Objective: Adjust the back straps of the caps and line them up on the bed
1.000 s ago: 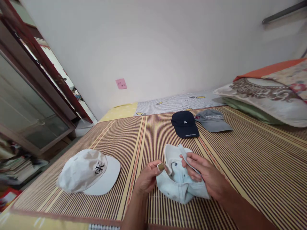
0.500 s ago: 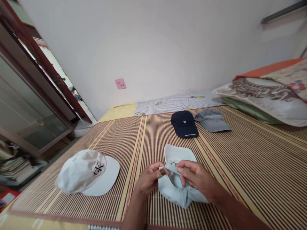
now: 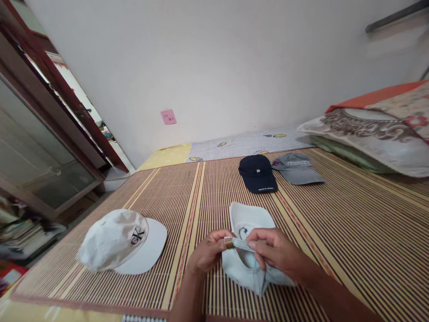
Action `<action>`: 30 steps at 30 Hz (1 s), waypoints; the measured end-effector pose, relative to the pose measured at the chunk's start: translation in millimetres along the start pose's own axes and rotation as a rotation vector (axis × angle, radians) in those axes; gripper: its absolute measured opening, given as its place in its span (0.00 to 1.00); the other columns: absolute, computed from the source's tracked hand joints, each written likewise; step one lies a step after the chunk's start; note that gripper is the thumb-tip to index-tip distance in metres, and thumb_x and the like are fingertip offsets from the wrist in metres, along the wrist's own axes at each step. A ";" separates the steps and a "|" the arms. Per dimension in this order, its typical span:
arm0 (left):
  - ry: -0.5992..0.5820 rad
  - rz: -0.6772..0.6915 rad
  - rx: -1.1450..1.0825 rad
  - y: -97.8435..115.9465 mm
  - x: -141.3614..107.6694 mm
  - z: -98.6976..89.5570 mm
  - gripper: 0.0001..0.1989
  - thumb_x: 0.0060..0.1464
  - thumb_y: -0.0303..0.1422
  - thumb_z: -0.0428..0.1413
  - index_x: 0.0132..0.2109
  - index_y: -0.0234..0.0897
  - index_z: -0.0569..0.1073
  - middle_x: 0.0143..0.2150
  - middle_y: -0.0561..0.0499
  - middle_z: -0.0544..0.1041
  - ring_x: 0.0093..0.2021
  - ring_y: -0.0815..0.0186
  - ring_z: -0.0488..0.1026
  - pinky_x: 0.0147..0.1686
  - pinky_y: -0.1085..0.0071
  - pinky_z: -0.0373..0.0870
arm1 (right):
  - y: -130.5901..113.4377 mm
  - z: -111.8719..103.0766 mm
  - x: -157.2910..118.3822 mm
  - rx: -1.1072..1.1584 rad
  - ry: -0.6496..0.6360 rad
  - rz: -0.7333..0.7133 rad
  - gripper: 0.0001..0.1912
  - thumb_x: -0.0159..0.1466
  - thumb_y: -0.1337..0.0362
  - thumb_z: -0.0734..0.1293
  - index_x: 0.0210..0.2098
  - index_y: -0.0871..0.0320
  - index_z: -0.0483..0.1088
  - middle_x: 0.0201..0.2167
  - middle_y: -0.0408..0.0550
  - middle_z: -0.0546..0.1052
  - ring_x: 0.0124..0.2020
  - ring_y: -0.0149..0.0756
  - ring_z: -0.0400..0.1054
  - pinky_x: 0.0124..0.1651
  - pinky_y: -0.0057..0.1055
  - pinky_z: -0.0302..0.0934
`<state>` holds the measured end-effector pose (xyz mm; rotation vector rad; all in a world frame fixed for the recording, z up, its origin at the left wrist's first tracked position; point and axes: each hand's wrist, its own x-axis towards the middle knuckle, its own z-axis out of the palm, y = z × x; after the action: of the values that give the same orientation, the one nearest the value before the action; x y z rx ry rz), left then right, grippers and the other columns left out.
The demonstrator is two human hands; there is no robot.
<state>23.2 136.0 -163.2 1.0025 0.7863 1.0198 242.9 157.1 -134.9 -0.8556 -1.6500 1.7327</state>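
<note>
A pale blue cap [image 3: 246, 273] lies upside down on the striped mat, its brim pointing away from me and its back strap toward my hands. My left hand [image 3: 209, 250] pinches the strap's left end, where a brass-coloured buckle [image 3: 229, 243] shows at the fingertips. Between thumb and fingers, my right hand [image 3: 276, 250] grips the other side of the cap strap [image 3: 244, 245]. The strap is stretched between both hands above the back opening. Part of the crown is hidden behind my right hand.
A white cap [image 3: 114, 241] with black letters rests to the left on the mat [image 3: 177, 201]. Farther back sit a navy cap [image 3: 257, 174] and a grey cap [image 3: 298, 169], side by side. Pillows [image 3: 375, 138] are piled at the right, by the wall.
My hands have lowered slightly and the strap has turned, so more of the buckle and the inside of the pale blue cap shows. The other caps have not moved.
</note>
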 end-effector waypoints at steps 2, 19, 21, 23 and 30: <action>-0.017 -0.024 0.034 0.0 0.1 -0.3 0.23 0.46 0.50 0.71 0.32 0.33 0.78 0.30 0.50 0.73 0.30 0.69 0.66 0.32 0.72 0.58 | 1.0 -1.4 -0.3 -0.028 0.018 -0.005 0.16 0.64 0.51 0.68 0.29 0.56 0.71 0.14 0.38 0.70 0.15 0.25 0.48 0.21 0.27 0.40; -0.099 -0.017 0.117 -5.2 -0.6 -2.3 0.27 0.50 0.56 0.66 0.32 0.33 0.76 0.28 0.53 0.69 0.27 0.70 0.59 0.29 0.72 0.52 | -11.0 -7.0 -5.8 -0.197 -0.051 -0.054 0.12 0.64 0.57 0.67 0.27 0.56 0.68 0.18 0.37 0.68 0.21 0.29 0.58 0.28 0.29 0.53; -0.104 -0.011 0.123 -4.9 -0.7 -2.1 0.26 0.51 0.56 0.65 0.31 0.34 0.76 0.27 0.54 0.67 0.27 0.70 0.57 0.29 0.72 0.51 | -12.2 -7.7 -6.3 -0.232 -0.066 -0.067 0.12 0.63 0.58 0.67 0.26 0.56 0.67 0.19 0.37 0.67 0.21 0.29 0.59 0.28 0.29 0.54; -0.110 -0.007 0.129 -4.4 -0.8 -1.3 0.25 0.52 0.55 0.65 0.31 0.34 0.75 0.27 0.54 0.66 0.28 0.70 0.56 0.30 0.72 0.51 | -13.1 -7.9 -6.6 -0.250 -0.070 -0.088 0.11 0.63 0.59 0.67 0.26 0.56 0.67 0.19 0.38 0.68 0.22 0.29 0.59 0.29 0.29 0.55; -0.108 0.005 0.113 -2.8 -1.3 0.5 0.25 0.54 0.54 0.64 0.32 0.34 0.73 0.28 0.55 0.65 0.27 0.71 0.55 0.29 0.72 0.49 | -11.7 -3.2 -5.6 -0.225 0.018 -0.122 0.12 0.64 0.57 0.66 0.26 0.55 0.67 0.18 0.37 0.66 0.21 0.29 0.59 0.27 0.28 0.55</action>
<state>24.1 134.1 -165.5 1.1471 0.7590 0.9253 248.7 155.4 -123.1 -0.8485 -1.8702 1.4727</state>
